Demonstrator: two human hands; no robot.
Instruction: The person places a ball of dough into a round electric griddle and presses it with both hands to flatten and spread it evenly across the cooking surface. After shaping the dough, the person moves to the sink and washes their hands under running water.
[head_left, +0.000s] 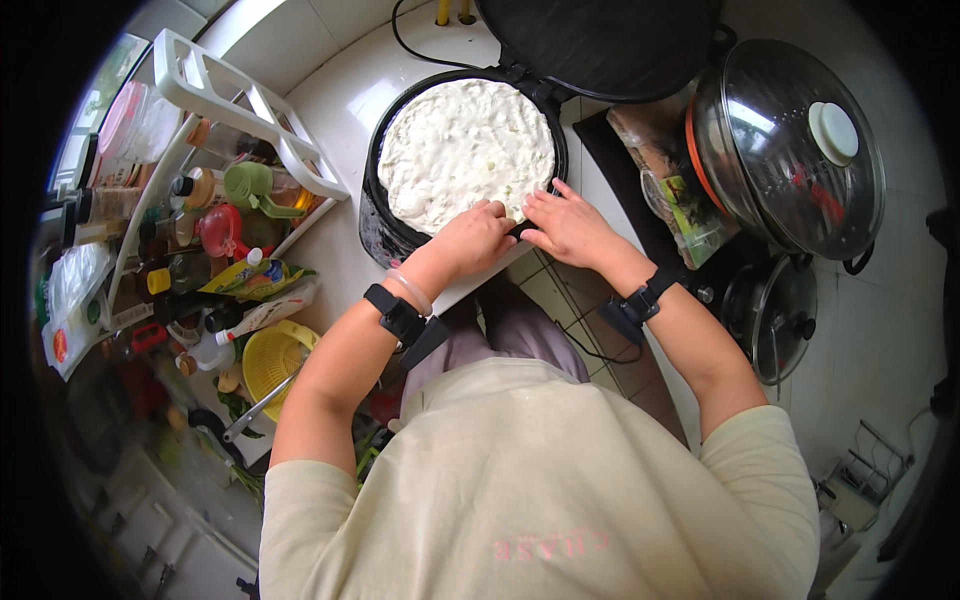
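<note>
A round, flat piece of white dough (465, 150) with small green bits lies in the black lower pan of an electric griddle (373, 217). Its dark round lid (607, 45) stands raised behind. My left hand (476, 236) is at the dough's near edge, fingers bent down on it; whether they pinch the dough is hidden. Just to its right, my right hand (566, 225) touches the near right edge of the dough with its fingers spread, holding nothing. Both wrists wear black straps.
At left, a white rack (247, 112) holds bottles and jars, with a yellow plastic basket (274, 360) nearer me. On the right are a large pot with a glass lid (795, 150), a smaller lidded pan (784, 322) and a plastic food packet (686, 217). A black cord (409, 45) runs behind the griddle.
</note>
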